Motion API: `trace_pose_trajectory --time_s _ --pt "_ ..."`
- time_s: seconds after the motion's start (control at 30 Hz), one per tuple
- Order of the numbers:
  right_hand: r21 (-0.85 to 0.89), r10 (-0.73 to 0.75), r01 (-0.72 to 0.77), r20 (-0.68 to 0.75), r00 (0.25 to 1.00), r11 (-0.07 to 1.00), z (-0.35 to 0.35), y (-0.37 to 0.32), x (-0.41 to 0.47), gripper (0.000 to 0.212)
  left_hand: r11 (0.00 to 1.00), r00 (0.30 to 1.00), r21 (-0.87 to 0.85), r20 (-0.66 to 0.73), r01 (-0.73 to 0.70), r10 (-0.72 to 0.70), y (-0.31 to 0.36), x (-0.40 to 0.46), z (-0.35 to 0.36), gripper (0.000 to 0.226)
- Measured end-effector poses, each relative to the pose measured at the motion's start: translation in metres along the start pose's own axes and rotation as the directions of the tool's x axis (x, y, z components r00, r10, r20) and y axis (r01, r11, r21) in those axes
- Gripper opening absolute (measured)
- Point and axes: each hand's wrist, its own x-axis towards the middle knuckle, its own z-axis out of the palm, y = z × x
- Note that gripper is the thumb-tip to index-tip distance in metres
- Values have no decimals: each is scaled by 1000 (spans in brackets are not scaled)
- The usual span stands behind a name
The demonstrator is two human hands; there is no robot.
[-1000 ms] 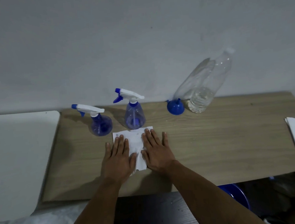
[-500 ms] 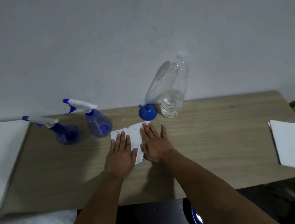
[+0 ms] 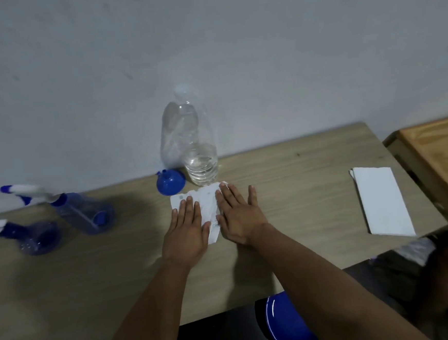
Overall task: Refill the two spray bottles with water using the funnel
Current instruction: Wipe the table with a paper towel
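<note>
Both my hands lie flat on a damp white paper towel [image 3: 206, 202] in the middle of the wooden table [image 3: 299, 190]. My left hand [image 3: 186, 230] presses its left part and my right hand [image 3: 238, 214] its right part, fingers spread. A blue funnel [image 3: 171, 183] stands upside down just beyond the towel. A clear plastic water bottle [image 3: 191, 143], holding a little water, stands beside the funnel by the wall. Two blue spray bottles with white triggers stand at the far left: one [image 3: 82, 211] nearer the middle, the other [image 3: 32, 237] at the frame's edge.
A folded white towel stack [image 3: 382, 201] lies at the table's right end. A second wooden surface [image 3: 441, 152] adjoins on the right. A blue stool [image 3: 288, 323] sits below the table's front edge. The grey wall [image 3: 208, 50] runs close behind the table.
My hands have slid the paper towel to the right along the table, from in front of the spray bottles to in front of the funnel and water bottle. The view panned right too.
</note>
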Motion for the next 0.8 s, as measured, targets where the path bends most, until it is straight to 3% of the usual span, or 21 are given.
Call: trace_pose_trajectory --time_s 0.47,0.53,0.6,0.7,0.8 --pt "66 173 -171 -20 985 983 -16 121 -55 74 987 987 -4 -4 -161 161 113 61 8 67" --pt "149 164 -156 -43 986 976 -19 124 -60 71 988 988 -24 -14 -155 155 117 61 8 66" --pt "230 166 -127 -156 974 965 -22 125 -60 63 985 987 -58 -25 -160 159 114 60 4 66" --pt "228 186 -120 -297 937 966 -26 114 -55 64 984 987 -87 -55 -154 149 104 61 -1 64" --pt "216 199 -154 -205 958 964 -21 95 -42 69 989 989 -59 -68 -139 135 92 65 -1 65"
